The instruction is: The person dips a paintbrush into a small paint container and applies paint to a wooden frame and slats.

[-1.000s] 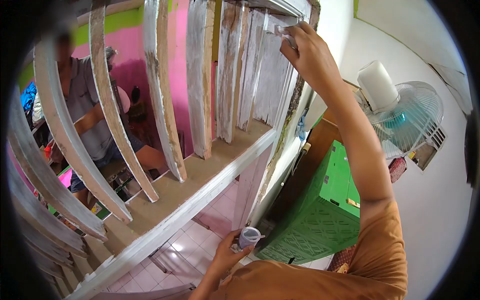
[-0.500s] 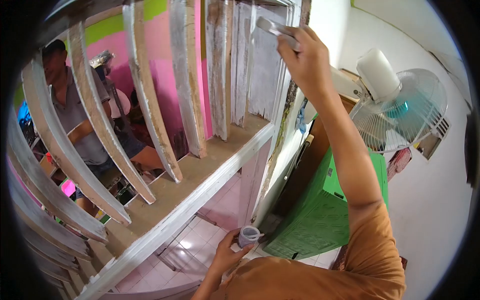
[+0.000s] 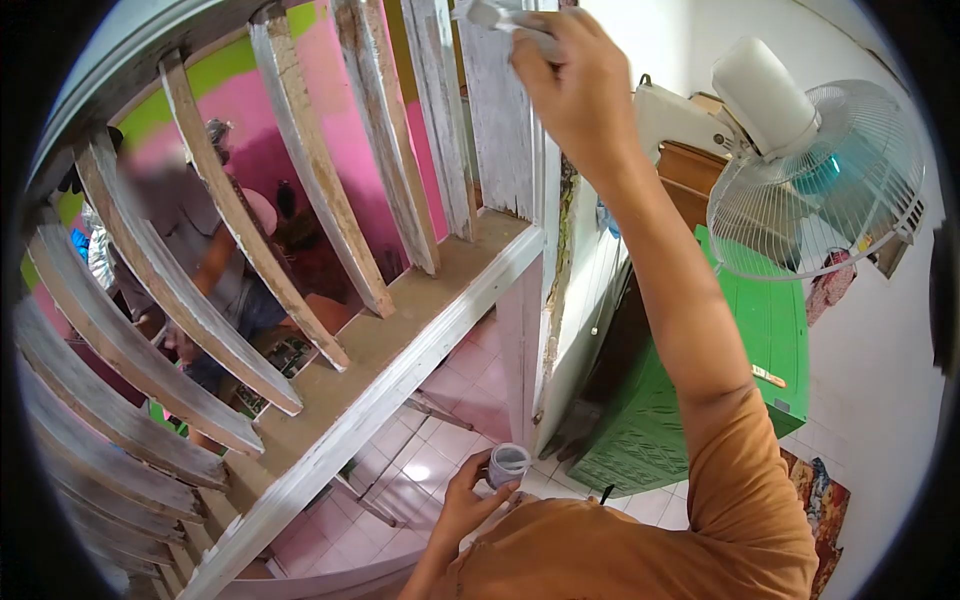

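Observation:
High in the head view, my right hand (image 3: 578, 75) grips a paintbrush (image 3: 486, 14), its pale bristle end against or very near the upper part of a whitish wooden panel (image 3: 497, 130). Lower down, my left hand (image 3: 465, 503) is wrapped round a small clear cup (image 3: 509, 461), held upright, with a pale stick or handle lying across its mouth. Left of both hands stand slanted wooden slats (image 3: 312, 150), partly coated in thin white paint with bare brown edges. They rise from a brown ledge (image 3: 375, 345) with a white front rail (image 3: 430, 335).
A standing fan (image 3: 815, 180) is at the right, above a green cabinet (image 3: 745, 310) with a small brush (image 3: 768, 377) on it. Behind the slats a person (image 3: 200, 250) sits near a pink wall (image 3: 330, 90). Pink and white floor tiles (image 3: 440, 440) show below.
My right hand and the brush have moved up and left in the view, while the camera view has shifted. My left hand still holds the cup low down.

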A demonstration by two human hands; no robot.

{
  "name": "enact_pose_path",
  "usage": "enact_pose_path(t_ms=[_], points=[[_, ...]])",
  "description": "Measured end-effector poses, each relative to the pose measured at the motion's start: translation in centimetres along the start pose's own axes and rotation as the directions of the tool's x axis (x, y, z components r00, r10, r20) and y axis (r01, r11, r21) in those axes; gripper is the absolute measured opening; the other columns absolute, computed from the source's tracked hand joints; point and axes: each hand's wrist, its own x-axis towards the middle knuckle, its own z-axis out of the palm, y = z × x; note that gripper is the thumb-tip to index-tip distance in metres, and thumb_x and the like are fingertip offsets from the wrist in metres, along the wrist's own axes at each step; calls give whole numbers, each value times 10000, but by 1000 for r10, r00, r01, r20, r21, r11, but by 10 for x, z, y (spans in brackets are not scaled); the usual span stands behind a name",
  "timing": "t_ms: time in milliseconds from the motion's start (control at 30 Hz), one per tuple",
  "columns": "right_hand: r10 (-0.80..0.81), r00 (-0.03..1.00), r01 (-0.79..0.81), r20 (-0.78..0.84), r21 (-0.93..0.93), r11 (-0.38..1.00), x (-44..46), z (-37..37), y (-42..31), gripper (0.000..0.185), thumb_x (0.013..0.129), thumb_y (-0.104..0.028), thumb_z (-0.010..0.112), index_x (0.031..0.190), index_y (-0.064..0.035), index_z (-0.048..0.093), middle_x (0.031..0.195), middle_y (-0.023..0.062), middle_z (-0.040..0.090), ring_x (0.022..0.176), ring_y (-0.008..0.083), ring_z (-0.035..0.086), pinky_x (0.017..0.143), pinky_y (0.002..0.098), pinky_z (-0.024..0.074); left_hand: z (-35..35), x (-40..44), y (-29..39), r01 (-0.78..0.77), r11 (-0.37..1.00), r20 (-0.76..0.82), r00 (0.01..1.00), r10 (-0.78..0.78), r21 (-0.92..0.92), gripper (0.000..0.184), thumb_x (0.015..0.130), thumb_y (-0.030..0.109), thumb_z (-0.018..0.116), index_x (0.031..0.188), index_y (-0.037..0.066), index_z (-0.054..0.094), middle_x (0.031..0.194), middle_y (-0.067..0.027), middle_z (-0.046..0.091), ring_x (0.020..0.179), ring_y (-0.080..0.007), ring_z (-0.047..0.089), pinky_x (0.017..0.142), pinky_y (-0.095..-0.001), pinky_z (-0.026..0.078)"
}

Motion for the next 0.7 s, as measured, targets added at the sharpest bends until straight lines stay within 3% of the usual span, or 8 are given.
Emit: enact_pose_path(t_ms=[33,67,233,333,433,500,533,700], points=[[-29,997,28,68,10,1000,0,2,0,206,895,-53,623,1048,82,652,926,236,624,862,431,618,768,454,513,1,0,2,-6,1000,-4,1000,6,10,617,855,106,831,1372,-21,520,1217,-116,668,1127,-197,644,964,-335,514],[48,988,-50,145,13,999,4,5,-1,183,890,-58,627,1013,78,634,928,251,607,905,447,594,791,471,498,2,1,4,-14,1000,-8,1000,14,20,614,858,106,828,1372,-25,519,1216,-119,667,1128,-198,644,965,-337,514],[10,995,-10,103,0,1000,27,14,7,121,890,-44,619,939,65,602,898,239,576,869,442,570,736,490,464,9,1,21,-8,997,-29,1000,10,75,611,870,109,817,1379,-32,510,1223,-129,665,1126,-203,648,968,-345,517],[53,999,-53,0,138,989,13,0,-6,122,888,-28,616,969,63,614,908,235,581,863,429,582,726,482,465,11,-1,17,-31,997,-43,999,34,72,612,875,108,812,1385,-32,504,1224,-130,665,1127,-204,649,968,-342,518],[12,998,-10,-56,44,999,-1,-8,-9,149,892,-21,615,1018,59,623,942,232,591,856,421,595,734,475,479,11,-2,20,-19,996,-57,998,24,82,613,875,105,813,1386,-32,503,1229,-129,663,1138,-202,646,969,-337,516],[136,985,-150,110,123,981,-2,-6,-14,192,904,-44,630,1066,58,622,980,226,599,861,423,603,756,475,495,10,-6,24,12,995,-53,999,-7,96,612,874,104,814,1384,-32,505,1235,-128,661,1147,-200,643,970,-335,514],[71,988,-80,135,61,995,0,5,-4,220,927,-99,632,1077,62,612,1011,234,602,874,431,610,781,479,507,10,-7,24,2,996,-62,998,4,88,611,872,103,815,1382,-33,506,1245,-127,656,1157,-201,639,976,-335,511],[78,981,-91,180,65,994,20,21,0,212,956,-143,602,1024,57,592,1016,256,593,866,454,614,783,505,510,12,-11,25,-9,998,-137,990,17,60,584,865,126,833,1350,-25,545,1204,-103,670,1085,-169,642,946,-317,508]])
